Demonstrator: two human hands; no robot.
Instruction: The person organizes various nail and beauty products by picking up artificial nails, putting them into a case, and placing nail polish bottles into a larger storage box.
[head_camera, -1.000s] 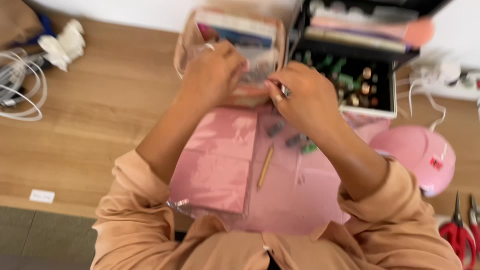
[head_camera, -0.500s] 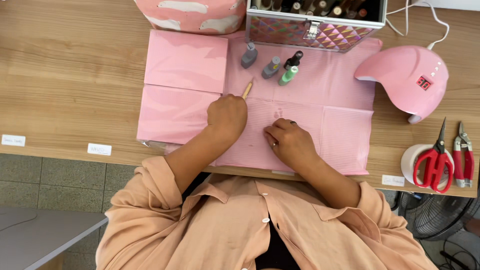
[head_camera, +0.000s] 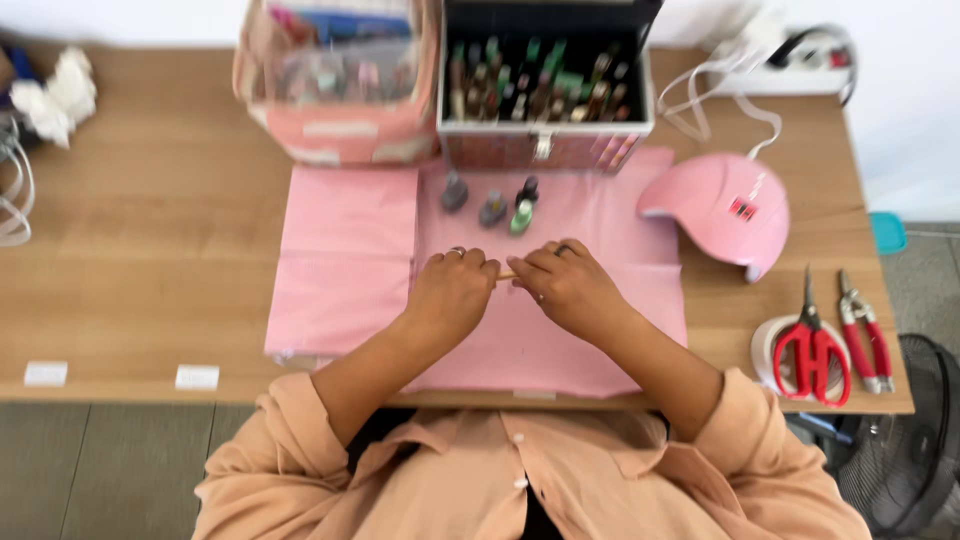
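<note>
Showing the left hand (head_camera: 452, 292) and right hand (head_camera: 562, 285), both curled and together grasping a thin wooden stick (head_camera: 507, 276) between them, above a pink mat (head_camera: 560, 350) on the wooden tabletop (head_camera: 150, 250). 3 small polish bottles (head_camera: 492, 207) stand just beyond the hands, before an open case (head_camera: 545, 150); a pink nail lamp (head_camera: 722, 210) and red scissors (head_camera: 812, 345) lie to the right.

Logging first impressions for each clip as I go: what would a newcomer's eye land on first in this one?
Probably the pink mat spread over the middle of the wooden table, where the left hand and right hand meet around a small wooden stick. Next comes the dome-shaped pink nail lamp to the right, and the open case of polish bottles at the table's far edge, with three small bottles standing on the mat before it.
</note>
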